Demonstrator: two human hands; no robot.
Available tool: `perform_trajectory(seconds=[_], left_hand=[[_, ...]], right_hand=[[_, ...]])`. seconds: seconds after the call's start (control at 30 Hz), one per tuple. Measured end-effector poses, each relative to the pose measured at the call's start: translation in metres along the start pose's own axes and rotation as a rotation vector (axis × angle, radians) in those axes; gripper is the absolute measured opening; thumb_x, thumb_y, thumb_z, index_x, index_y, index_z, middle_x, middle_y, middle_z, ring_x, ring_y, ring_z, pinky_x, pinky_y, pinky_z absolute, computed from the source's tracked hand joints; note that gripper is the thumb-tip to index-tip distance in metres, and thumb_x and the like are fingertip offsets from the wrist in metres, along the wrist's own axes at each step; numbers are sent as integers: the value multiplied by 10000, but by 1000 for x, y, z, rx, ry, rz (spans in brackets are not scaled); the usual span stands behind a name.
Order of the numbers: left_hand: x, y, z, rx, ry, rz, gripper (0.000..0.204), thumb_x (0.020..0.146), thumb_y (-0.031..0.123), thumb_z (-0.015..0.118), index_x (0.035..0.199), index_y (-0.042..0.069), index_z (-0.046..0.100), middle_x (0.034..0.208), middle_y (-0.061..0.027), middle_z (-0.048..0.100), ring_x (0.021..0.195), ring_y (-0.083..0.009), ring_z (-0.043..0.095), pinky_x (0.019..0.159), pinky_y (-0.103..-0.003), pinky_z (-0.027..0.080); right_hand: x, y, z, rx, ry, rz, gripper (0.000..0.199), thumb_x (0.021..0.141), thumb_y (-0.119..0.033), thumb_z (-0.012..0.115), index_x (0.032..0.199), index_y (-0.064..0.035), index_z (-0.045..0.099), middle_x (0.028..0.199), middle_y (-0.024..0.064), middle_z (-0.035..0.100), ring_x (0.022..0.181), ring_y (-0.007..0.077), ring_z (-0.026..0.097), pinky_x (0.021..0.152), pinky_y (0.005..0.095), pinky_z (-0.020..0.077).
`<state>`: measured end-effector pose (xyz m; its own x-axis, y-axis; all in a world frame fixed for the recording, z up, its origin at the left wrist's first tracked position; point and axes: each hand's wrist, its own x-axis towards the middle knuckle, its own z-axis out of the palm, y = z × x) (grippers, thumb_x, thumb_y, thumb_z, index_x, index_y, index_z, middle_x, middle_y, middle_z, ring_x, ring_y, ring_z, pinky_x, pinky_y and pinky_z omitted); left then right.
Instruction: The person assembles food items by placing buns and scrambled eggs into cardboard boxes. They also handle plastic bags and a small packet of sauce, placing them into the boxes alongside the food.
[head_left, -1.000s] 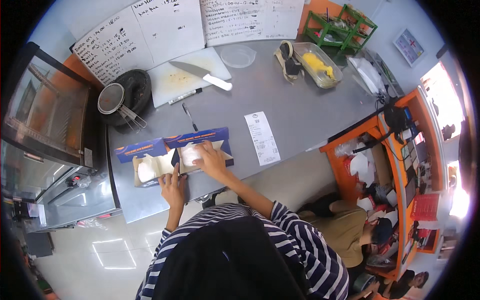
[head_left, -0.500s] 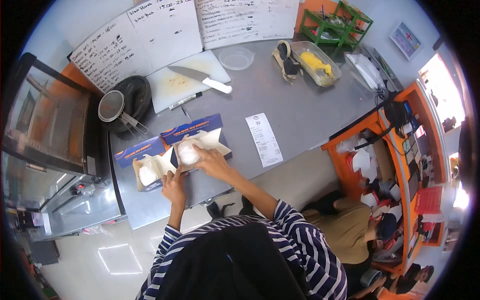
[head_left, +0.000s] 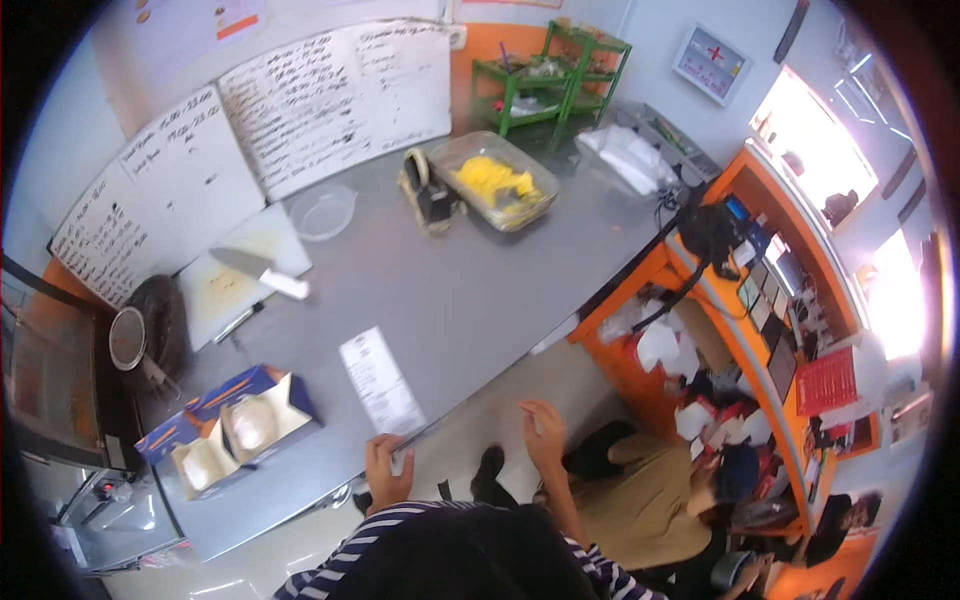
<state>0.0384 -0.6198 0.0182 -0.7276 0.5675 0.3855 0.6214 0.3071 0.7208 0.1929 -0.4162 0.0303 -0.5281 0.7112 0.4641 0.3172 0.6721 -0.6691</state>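
Resting my left hand (head_left: 385, 473) curled on the desk (head_left: 470, 290) edge touching the paper slip (head_left: 381, 380), right hand (head_left: 541, 432) hanging open and empty beyond that edge, open box (head_left: 232, 430) lying left of the slip

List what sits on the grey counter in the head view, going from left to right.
Black pan with a round strainer → open blue box → cleaver on a white cutting board → paper slip → tape dispenser → clear tray of yellow food.
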Motion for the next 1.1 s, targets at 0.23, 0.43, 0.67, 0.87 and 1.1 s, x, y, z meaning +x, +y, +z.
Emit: perform_trajectory(seconds=[0.23, 0.43, 0.67, 0.87, 1.1], left_hand=[[96, 76, 150, -304, -69, -19, 150, 759, 66, 586, 897, 29, 539, 783, -109, 548, 684, -187, 560, 602, -277, 451], [157, 104, 235, -236, -132, -36, 156, 769, 94, 582, 910, 34, 552, 710, -88, 581, 622, -167, 571, 565, -279, 449], [198, 107, 340, -256, -107, -147, 150, 764, 158, 592, 886, 72, 575, 674, -90, 592, 593, -206, 581, 552, -301, 451], [219, 126, 352, -155, -112, -353, 171, 754, 219, 595, 861, 87, 574, 631, -91, 578, 570, -246, 564, 539, -349, 444], [222, 133, 356, 6, 24, -508, 165, 714, 212, 612, 820, 88, 593, 632, -94, 583, 588, -252, 578, 564, -340, 463]], right_hand=[[118, 97, -75, 136, 51, 71, 149, 762, -14, 550, 905, 1, 592, 798, 105, 614, 729, 177, 590, 669, 265, 458], [279, 147, -67, 266, -13, -91, 193, 771, -68, 566, 955, -9, 575, 808, 85, 614, 722, 158, 583, 650, 258, 452], [470, 193, -40, 225, -16, -225, 167, 788, -141, 552, 916, -35, 575, 857, 98, 614, 785, 232, 580, 685, 300, 444], [714, 282, 17, 101, 94, -361, 236, 780, -81, 515, 1014, -54, 532, 899, 162, 583, 827, 327, 546, 733, 395, 412], [875, 309, 83, -321, 53, -180, 292, 727, -196, 604, 967, -35, 562, 937, 175, 585, 903, 321, 541, 768, 365, 419]])
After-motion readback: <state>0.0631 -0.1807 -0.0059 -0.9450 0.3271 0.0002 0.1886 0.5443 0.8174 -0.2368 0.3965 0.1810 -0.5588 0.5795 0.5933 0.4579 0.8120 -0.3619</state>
